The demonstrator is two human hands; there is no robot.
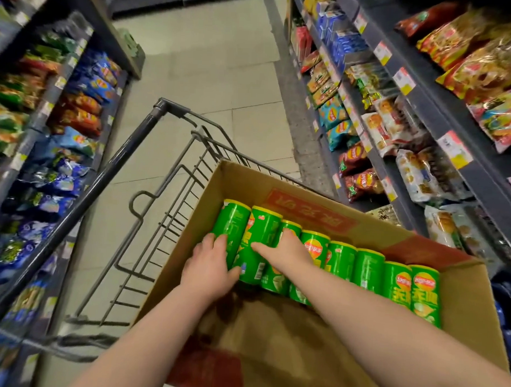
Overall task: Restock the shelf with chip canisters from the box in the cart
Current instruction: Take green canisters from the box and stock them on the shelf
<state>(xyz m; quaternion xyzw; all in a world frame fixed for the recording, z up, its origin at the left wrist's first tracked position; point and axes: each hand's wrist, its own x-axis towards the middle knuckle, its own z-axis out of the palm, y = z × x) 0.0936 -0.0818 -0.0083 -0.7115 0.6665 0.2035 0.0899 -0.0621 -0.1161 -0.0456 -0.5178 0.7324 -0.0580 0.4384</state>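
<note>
Head view: left hand [209, 268] and right hand [288, 251] each grip green canisters [369, 272] in the cardboard box [189, 228].

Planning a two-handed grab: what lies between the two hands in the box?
One green chip canister lies between the left hand and the right hand, in the head view.

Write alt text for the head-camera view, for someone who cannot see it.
A person reaches into a cardboard box in a shopping cart where green chip canisters lie in a row: the left hand grips the leftmost canister, the right hand curls over the third canister. Snack shelves line the aisle on both sides.
</note>
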